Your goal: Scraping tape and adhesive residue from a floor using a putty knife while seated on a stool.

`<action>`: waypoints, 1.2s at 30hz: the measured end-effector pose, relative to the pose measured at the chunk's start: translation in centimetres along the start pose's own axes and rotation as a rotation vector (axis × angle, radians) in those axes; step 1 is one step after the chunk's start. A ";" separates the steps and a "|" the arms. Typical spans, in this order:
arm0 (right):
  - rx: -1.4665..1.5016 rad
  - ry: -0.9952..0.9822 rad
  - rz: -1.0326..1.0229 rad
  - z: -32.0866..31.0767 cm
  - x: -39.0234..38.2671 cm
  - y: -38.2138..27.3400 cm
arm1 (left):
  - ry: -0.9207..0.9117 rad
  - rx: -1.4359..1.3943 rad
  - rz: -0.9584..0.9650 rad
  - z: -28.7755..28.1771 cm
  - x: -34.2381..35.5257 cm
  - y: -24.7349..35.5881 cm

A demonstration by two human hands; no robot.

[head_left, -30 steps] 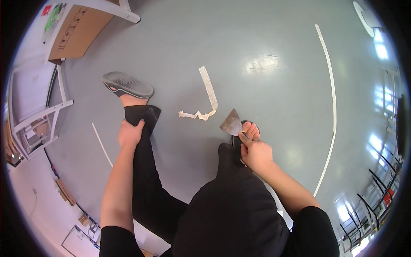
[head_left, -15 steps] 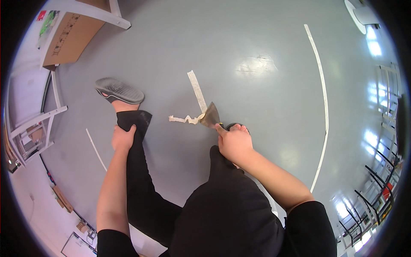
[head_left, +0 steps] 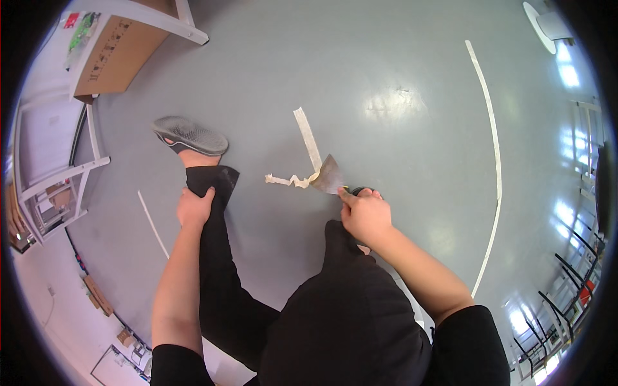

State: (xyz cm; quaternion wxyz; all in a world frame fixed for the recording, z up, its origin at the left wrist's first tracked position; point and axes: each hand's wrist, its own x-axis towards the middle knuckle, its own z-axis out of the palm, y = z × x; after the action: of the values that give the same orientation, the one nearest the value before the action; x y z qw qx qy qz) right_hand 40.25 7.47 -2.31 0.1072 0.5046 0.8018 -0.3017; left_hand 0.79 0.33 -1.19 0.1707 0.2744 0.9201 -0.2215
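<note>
I am scraping tape off the grey floor (head_left: pixel 399 64), by my judgement midway through one strip. My right hand (head_left: pixel 365 215) is closed tight round the handle of the scraper (head_left: pixel 329 176), whose flat blade lies low against the floor just ahead of my knuckles. The scraper's long axis runs from my fist up and to the left, its wide edge pointing at the tape strip (head_left: pixel 308 138). That strip lies straight, running away from me (tilted a little leftward), and its near end has come up into a crumpled curl (head_left: pixel 286 181) touching the blade's left corner. My left hand (head_left: pixel 194 209) grips my trouser leg (head_left: pixel 212 186) near the ankle, fingers wrapped on the cloth. Next, I judge, the blade must stay shallow and push along the strip's length.
</note>
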 end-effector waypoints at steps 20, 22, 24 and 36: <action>0.002 0.070 -0.064 0.2 0.1 -0.1 | -0.021 -0.045 -0.013 -0.4 -0.2 0.2; -0.008 0.072 -0.091 0.4 0.0 -0.2 | -0.008 -0.052 -0.018 -0.3 -0.2 -0.1; 0.007 0.056 -0.069 0.6 -0.9 0.3 | -0.007 -0.033 -0.033 -0.5 -0.2 -0.1; 0.048 -0.009 -0.033 0.5 0.4 0.7 | 0.019 -0.052 -0.016 0.0 0.1 -0.4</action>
State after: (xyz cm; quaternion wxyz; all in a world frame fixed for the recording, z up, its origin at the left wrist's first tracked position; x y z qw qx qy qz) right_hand 40.65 7.69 -3.20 0.0935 0.4923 0.8021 -0.3250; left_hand 0.45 0.07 -1.15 0.1672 0.2645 0.9293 -0.1961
